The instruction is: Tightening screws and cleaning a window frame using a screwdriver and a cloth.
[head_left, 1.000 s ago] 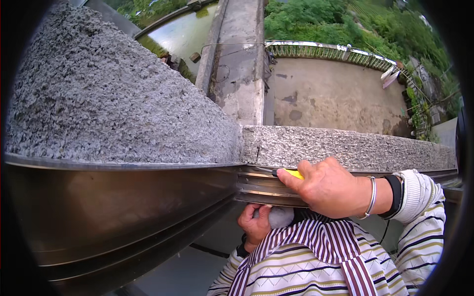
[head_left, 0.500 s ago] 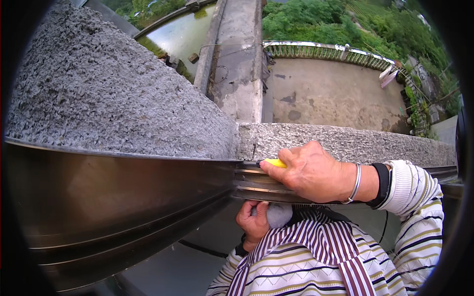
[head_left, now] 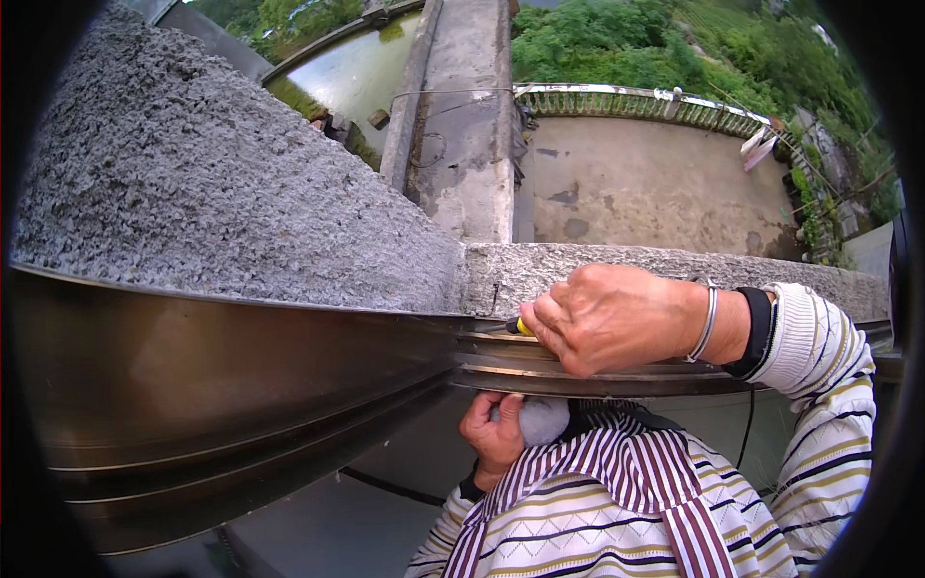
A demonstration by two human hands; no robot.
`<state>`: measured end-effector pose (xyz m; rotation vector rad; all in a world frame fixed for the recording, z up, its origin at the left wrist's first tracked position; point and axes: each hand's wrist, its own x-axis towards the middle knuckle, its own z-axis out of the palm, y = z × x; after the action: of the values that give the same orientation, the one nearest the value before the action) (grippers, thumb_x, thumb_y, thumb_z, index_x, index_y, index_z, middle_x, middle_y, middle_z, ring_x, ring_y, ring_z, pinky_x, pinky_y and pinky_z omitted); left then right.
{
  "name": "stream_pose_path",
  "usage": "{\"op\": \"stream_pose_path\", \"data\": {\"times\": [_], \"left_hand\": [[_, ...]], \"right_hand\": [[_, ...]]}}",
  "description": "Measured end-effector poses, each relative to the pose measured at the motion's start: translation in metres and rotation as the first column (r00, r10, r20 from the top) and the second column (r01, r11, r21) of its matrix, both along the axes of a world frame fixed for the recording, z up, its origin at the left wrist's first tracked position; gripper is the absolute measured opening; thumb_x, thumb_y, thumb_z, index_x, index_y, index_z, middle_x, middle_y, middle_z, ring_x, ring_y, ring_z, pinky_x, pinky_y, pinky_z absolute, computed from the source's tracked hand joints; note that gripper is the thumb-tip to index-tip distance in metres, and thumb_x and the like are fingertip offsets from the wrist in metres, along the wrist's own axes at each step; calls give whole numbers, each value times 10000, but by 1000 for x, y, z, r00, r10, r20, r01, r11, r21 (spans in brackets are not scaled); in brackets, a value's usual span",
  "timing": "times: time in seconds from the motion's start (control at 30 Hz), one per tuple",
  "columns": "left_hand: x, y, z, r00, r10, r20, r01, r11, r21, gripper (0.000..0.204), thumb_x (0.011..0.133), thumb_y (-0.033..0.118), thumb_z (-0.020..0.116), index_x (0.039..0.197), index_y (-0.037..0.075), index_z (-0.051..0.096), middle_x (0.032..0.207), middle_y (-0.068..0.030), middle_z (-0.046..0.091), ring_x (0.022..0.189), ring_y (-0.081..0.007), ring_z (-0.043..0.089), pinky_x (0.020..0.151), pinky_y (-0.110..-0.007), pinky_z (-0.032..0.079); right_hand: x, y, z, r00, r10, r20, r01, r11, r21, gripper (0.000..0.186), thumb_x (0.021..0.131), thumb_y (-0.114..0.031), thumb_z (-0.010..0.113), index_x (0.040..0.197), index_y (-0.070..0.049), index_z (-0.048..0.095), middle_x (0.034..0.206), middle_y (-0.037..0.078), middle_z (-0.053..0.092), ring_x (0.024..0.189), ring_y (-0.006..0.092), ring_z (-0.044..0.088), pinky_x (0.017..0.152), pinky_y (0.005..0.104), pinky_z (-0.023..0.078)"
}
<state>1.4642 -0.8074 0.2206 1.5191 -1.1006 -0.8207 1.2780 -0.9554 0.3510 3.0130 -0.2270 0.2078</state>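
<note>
My right hand reaches in from the right of the frame, wrist nearly level, knuckles up and fingers curled closed around a small tool; a bit of its yellow handle and a dark collar show near the centre, and its thin tip points left along the metal rails. A smooth silver bangle and a black band circle that wrist, ahead of a ribbed, pale knit sleeve. My left hand is lower, just below centre, bent upward with thumb and fingers curled beside a rounded grey lump (soft-looking, though I can't say what it is); whether those fingers grip it or only touch it, I cannot tell. The rails are long, narrow and ridged, meeting a broad, glossy brown metal panel at the left. Above that, a coarse, pitted grey wall fills the upper left, and a rough pale ledge runs rightward behind my knuckles. My striped apron drapes across the bottom.
</note>
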Motion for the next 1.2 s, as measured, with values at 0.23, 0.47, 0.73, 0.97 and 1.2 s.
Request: {"op": "stream_pose_path", "data": {"times": [0.23, 0.47, 0.73, 0.97, 1.2], "left_hand": [[4, -1, 2, 1000, -4, 10, 4, 1000, 18, 274, 827, 228, 705, 772, -28, 625, 647, -56, 635, 604, -101, 567, 578, -252, 457], [6, -2, 6, 999, -31, -7, 32, 999, 30, 251, 814, 212, 714, 785, -27, 642, 646, -55, 640, 607, -100, 571, 582, -256, 459], [7, -1, 3, 999, -25, 43, 25, 1000, 8, 232, 823, 199, 703, 792, -23, 643, 653, -53, 641, 605, -96, 572, 573, -252, 463], [4, 1, 6, 1000, -3, 12, 3, 1000, 27, 301, 832, 271, 698, 802, -24, 646, 713, -43, 653, 655, -87, 560, 611, -257, 462], [3, -1, 12, 999, -3, -37, 4, 1000, 8, 372, 818, 339, 709, 819, -29, 649, 754, -40, 661, 701, -84, 550, 646, -264, 456]], "right_hand": [[-6, 9, 15, 966, -237, 106, 231, 971, 67, 204, 716, -148, 569, 794, 34, 618, 706, 72, 571, 670, 183, 600, 567, 280, 471], [13, 10, 4, 947, -315, 63, 301, 939, 164, 225, 711, -162, 576, 808, 38, 612, 726, 90, 581, 672, 196, 613, 541, 294, 482], [-4, 2, 36, 980, -93, -179, 125, 975, 182, 361, 660, -169, 574, 912, 89, 599, 725, 74, 531, 688, 187, 582, 517, 287, 466], [-2, 24, 30, 944, -314, 97, 301, 945, 129, 282, 685, -188, 566, 823, 56, 601, 566, 42, 486, 497, 153, 548, 408, 262, 407], [19, 33, 15, 939, -336, 78, 325, 937, 131, 318, 699, -176, 569, 874, 87, 602, 592, 47, 520, 500, 147, 553, 394, 259, 413]]}}
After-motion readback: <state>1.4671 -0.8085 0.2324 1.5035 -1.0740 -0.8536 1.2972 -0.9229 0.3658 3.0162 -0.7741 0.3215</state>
